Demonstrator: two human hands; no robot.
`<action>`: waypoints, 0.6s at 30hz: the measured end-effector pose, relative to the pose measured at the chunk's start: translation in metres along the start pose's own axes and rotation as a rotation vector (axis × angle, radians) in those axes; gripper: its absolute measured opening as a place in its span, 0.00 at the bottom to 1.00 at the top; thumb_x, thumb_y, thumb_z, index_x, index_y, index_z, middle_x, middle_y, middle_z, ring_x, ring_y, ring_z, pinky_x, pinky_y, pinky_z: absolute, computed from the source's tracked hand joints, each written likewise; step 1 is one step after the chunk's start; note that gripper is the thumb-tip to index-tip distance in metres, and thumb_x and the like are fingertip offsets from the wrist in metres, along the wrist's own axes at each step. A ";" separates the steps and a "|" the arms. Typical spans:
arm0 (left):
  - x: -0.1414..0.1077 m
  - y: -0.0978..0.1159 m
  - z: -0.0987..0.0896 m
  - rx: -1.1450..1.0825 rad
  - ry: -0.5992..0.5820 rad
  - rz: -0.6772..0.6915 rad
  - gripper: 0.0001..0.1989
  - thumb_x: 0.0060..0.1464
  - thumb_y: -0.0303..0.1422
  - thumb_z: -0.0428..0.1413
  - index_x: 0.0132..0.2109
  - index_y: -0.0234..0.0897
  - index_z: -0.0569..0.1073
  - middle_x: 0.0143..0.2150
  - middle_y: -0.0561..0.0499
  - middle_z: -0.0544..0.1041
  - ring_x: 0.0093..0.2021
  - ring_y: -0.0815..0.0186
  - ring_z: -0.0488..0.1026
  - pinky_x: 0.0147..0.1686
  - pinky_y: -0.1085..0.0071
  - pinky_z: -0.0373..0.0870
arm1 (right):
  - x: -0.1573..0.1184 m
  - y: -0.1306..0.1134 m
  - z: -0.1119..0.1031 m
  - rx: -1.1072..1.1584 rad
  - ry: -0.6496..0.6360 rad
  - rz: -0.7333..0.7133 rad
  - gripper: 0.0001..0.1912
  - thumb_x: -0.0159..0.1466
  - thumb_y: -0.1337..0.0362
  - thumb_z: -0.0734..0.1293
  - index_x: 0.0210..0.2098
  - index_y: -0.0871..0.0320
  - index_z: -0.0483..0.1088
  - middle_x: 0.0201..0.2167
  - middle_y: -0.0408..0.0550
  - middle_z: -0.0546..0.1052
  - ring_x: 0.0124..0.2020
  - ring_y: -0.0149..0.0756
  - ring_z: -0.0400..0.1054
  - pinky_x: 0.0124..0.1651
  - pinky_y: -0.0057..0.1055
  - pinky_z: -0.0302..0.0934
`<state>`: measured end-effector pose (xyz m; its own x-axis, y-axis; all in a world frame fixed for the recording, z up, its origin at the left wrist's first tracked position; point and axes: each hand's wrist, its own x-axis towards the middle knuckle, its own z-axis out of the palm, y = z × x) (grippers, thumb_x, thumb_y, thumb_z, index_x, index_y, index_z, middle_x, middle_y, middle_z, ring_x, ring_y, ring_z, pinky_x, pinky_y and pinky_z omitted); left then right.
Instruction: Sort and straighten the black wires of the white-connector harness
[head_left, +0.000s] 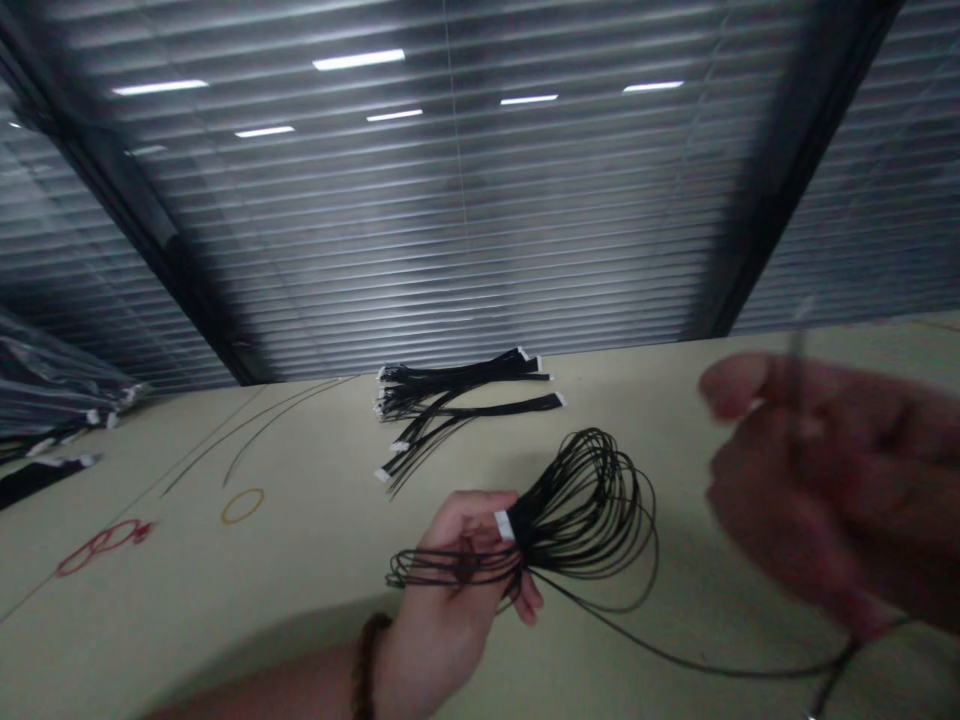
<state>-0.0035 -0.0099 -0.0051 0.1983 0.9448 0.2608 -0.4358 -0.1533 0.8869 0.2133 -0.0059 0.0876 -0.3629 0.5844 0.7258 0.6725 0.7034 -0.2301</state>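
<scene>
Black wires gathered into a looped bundle [592, 510] lie in the left hand [457, 590], whose fingers and thumb are closed around its narrow waist. Large loops fan out to the right of this hand, while a smaller set of loops crosses its palm and reaches past its left side. Beside the thumb, a white connector [505, 525] sits at the waist of the bundle. Around the left wrist is a dark beaded bracelet [366, 665].

From the bundle, a loose black wire [697, 665] runs rightward, passing below the right hand [817, 480]. That hand is raised and badly blurred, its fingers curled about a slender object [798, 365] that points upward; what it is cannot be made out.

Beyond the left hand, black cables with white ends [457, 388] lie piled on the pale table [315, 540]. Left of the hand are a yellow ring [242, 506] and, farther out, red loops [109, 545]. Farther left lies a clear plastic bag [52, 370]. Past the table hang horizontal blinds [465, 220].
</scene>
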 end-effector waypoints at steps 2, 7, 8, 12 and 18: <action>-0.003 0.000 0.001 0.005 -0.028 -0.003 0.09 0.52 0.26 0.59 0.41 0.39 0.71 0.25 0.55 0.76 0.21 0.71 0.74 0.19 0.78 0.72 | -0.006 -0.017 0.014 0.332 -0.218 0.005 0.14 0.68 0.62 0.56 0.32 0.57 0.69 0.25 0.38 0.75 0.25 0.20 0.70 0.29 0.13 0.64; -0.003 -0.003 -0.002 -0.022 -0.084 0.016 0.11 0.54 0.25 0.57 0.43 0.43 0.74 0.27 0.55 0.75 0.21 0.74 0.73 0.20 0.79 0.72 | -0.022 -0.036 0.046 0.358 -0.208 -0.204 0.15 0.68 0.68 0.54 0.33 0.58 0.70 0.35 0.45 0.76 0.44 0.25 0.69 0.51 0.21 0.62; -0.002 -0.004 -0.003 -0.054 -0.103 0.011 0.11 0.54 0.25 0.57 0.44 0.44 0.74 0.27 0.56 0.75 0.20 0.74 0.73 0.20 0.80 0.72 | -0.023 -0.037 0.048 0.347 -0.230 -0.217 0.15 0.68 0.67 0.54 0.33 0.58 0.70 0.34 0.45 0.76 0.44 0.26 0.69 0.50 0.22 0.63; 0.000 -0.007 -0.005 -0.157 -0.157 -0.046 0.10 0.56 0.28 0.56 0.45 0.44 0.74 0.27 0.56 0.75 0.19 0.75 0.73 0.17 0.83 0.71 | -0.020 -0.037 0.044 0.418 -0.278 -0.135 0.10 0.65 0.71 0.58 0.35 0.57 0.70 0.34 0.42 0.76 0.42 0.25 0.68 0.49 0.22 0.62; -0.001 -0.007 -0.005 -0.181 -0.211 0.007 0.11 0.58 0.28 0.54 0.47 0.45 0.72 0.32 0.54 0.79 0.22 0.74 0.77 0.20 0.84 0.73 | -0.017 -0.033 0.036 0.425 -0.272 0.234 0.11 0.55 0.78 0.63 0.30 0.55 0.67 0.22 0.32 0.71 0.21 0.19 0.63 0.23 0.14 0.56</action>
<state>-0.0053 -0.0084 -0.0137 0.3644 0.8599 0.3574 -0.5841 -0.0878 0.8069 0.1737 -0.0245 0.0591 -0.4265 0.7885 0.4430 0.4563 0.6105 -0.6473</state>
